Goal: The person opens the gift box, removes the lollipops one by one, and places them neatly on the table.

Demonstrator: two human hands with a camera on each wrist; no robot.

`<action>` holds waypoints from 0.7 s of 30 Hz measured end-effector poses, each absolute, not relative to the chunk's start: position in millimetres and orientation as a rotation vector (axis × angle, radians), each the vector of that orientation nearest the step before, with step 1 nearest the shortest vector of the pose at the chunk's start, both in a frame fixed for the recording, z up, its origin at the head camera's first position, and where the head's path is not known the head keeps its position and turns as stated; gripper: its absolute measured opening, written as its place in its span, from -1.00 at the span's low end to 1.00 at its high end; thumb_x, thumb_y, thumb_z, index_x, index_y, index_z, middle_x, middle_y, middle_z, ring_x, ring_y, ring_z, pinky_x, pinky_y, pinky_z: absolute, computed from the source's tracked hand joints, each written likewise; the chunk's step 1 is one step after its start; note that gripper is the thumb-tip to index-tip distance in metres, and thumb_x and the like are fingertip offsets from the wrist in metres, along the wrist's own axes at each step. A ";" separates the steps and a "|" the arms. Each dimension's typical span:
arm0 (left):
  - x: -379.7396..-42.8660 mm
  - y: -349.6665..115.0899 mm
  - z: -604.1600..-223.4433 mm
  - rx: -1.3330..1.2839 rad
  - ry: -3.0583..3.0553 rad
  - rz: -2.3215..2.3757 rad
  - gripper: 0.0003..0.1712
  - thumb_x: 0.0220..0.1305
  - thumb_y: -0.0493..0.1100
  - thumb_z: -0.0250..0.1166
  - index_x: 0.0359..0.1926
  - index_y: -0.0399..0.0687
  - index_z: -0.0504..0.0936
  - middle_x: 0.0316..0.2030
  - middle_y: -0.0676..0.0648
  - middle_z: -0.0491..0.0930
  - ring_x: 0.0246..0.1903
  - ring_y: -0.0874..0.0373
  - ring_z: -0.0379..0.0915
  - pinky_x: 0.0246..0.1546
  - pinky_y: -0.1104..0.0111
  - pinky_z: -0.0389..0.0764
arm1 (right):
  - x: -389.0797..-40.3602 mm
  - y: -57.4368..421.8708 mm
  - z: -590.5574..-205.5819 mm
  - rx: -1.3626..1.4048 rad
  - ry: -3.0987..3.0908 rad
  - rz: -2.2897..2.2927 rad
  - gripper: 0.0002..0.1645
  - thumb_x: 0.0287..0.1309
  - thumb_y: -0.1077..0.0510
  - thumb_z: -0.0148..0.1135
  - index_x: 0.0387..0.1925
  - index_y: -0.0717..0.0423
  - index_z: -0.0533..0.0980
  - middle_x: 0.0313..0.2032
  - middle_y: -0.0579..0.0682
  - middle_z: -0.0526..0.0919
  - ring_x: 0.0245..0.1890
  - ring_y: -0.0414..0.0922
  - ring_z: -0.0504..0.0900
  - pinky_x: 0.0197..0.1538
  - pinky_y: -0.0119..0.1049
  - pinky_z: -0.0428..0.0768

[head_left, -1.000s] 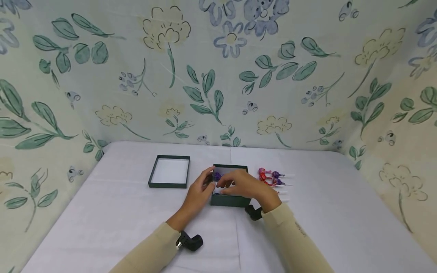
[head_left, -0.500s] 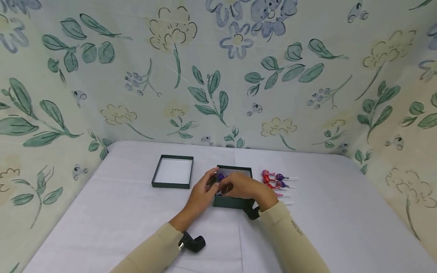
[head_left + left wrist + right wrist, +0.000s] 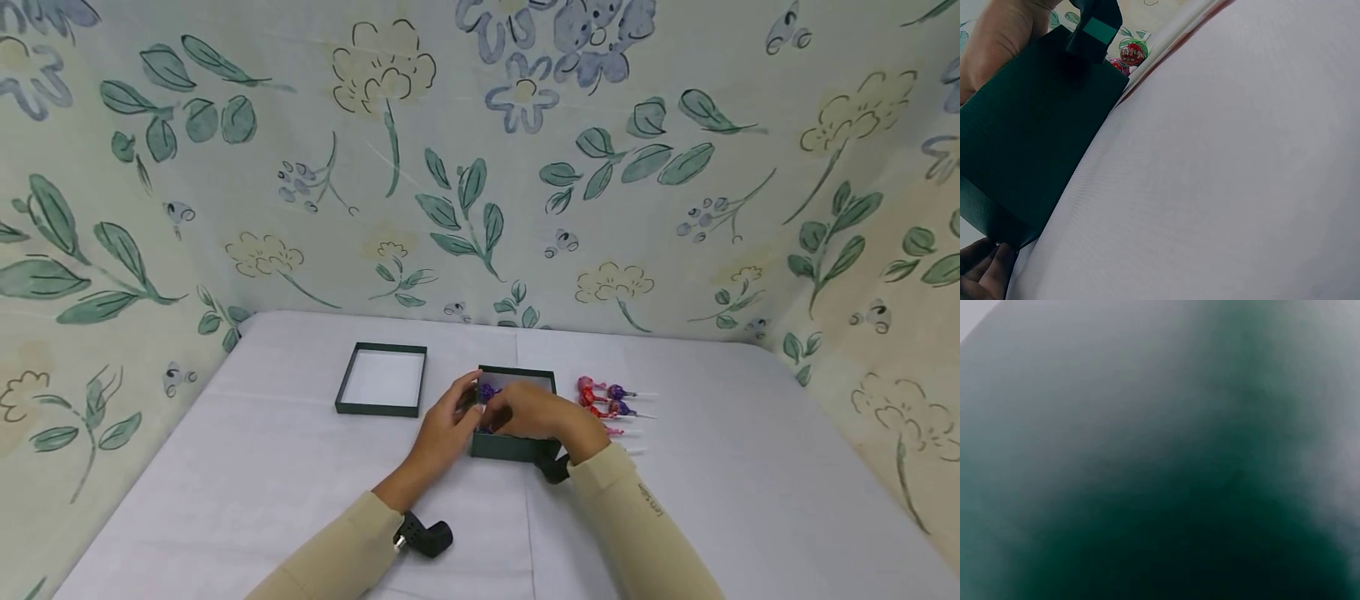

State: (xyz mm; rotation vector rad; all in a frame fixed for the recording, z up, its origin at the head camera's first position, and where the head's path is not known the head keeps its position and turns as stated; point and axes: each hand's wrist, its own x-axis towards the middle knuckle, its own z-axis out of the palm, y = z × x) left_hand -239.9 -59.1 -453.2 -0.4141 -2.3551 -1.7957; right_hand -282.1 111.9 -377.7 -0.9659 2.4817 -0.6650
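In the head view, my left hand (image 3: 444,427) grips the left side of an open dark green box (image 3: 508,447). Its fingers (image 3: 986,269) meet the box's lower corner in the left wrist view. My right hand (image 3: 528,410) reaches into the box with bent fingers, their tips hidden. A purple-wrapped lollipop (image 3: 489,392) shows inside by the back left corner, and a bit of purple shows under the right fingers. Right of the box lie several lollipops, among them a purple one (image 3: 618,392) and a red one (image 3: 587,397). The right wrist view is a dark green blur.
A shallow green-edged box lid (image 3: 386,377) with a white inside lies to the left of the box. White cloth (image 3: 247,467) covers the table. A floral curtain (image 3: 315,167) stands behind and at both sides. A black wrist camera (image 3: 426,535) sits on the left wrist.
The right hand has lowered deeper into the box, and its fingers have drawn closer together. The left hand stays at the box's side. The whole head view has shifted slightly.
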 end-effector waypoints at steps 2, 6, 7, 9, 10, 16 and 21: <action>-241.0 -59.5 -455.5 -0.420 -2.353 -1.798 -0.42 0.41 -0.13 0.12 0.39 0.32 0.27 0.32 -0.06 0.35 0.26 0.02 0.33 0.21 0.16 0.45 | -281.5 112.1 -378.1 -0.966 2.489 -0.664 -0.77 0.09 0.30 0.36 -0.17 0.06 0.68 -0.29 -0.15 0.67 -0.29 -0.25 0.61 -0.11 -0.37 0.65; -241.5 -59.9 -456.2 -0.435 -2.354 -1.794 -0.42 0.41 -0.13 0.11 0.40 0.30 0.26 0.32 -0.06 0.34 0.27 0.03 0.32 0.21 0.17 0.46 | -281.2 112.5 -380.6 -0.984 2.510 -0.664 -0.79 0.10 0.28 0.36 -0.18 0.07 0.67 -0.29 -0.14 0.68 -0.29 -0.26 0.61 -0.10 -0.36 0.65; -241.4 -59.8 -456.1 -0.440 -2.354 -1.788 -0.42 0.41 -0.13 0.10 0.40 0.30 0.26 0.32 -0.06 0.34 0.27 0.03 0.32 0.20 0.18 0.46 | -281.3 112.6 -381.1 -0.989 2.518 -0.664 -0.79 0.10 0.28 0.36 -0.19 0.08 0.67 -0.29 -0.13 0.68 -0.30 -0.26 0.61 -0.11 -0.36 0.65; -240.0 -59.6 -451.6 -0.451 -2.346 -1.797 -0.43 0.42 -0.16 0.09 0.40 0.22 0.26 0.32 -0.11 0.34 0.27 -0.01 0.32 0.21 0.15 0.46 | -281.5 112.8 -382.3 -1.008 2.539 -0.660 -0.80 0.09 0.28 0.37 -0.19 0.08 0.67 -0.29 -0.12 0.68 -0.31 -0.27 0.61 -0.13 -0.36 0.65; -237.7 -59.7 -447.0 -0.463 -2.337 -1.803 -0.43 0.42 -0.18 0.09 0.41 0.16 0.26 0.31 -0.15 0.34 0.27 -0.05 0.32 0.20 0.13 0.46 | -281.8 113.0 -383.0 -1.016 2.551 -0.657 -0.80 0.09 0.28 0.37 -0.19 0.08 0.67 -0.29 -0.12 0.68 -0.31 -0.27 0.61 -0.14 -0.37 0.65; -223.8 -60.8 -421.7 -0.502 -2.324 -1.822 -0.44 0.41 -0.29 0.05 0.40 -0.11 0.26 0.29 -0.31 0.32 0.26 -0.20 0.29 0.20 0.06 0.45 | -281.3 113.5 -385.6 -1.049 2.602 -0.666 -0.78 0.07 0.26 0.39 -0.18 0.07 0.67 -0.27 -0.09 0.69 -0.33 -0.28 0.62 -0.17 -0.40 0.65; -221.3 -60.6 -421.6 -0.483 -2.325 -1.808 -0.44 0.40 -0.28 0.06 0.40 -0.09 0.27 0.30 -0.30 0.33 0.26 -0.21 0.30 0.20 0.05 0.44 | -280.5 113.7 -388.4 -1.048 2.629 -0.668 -0.78 0.08 0.24 0.39 -0.18 0.04 0.67 -0.26 -0.10 0.70 -0.32 -0.28 0.61 -0.18 -0.40 0.65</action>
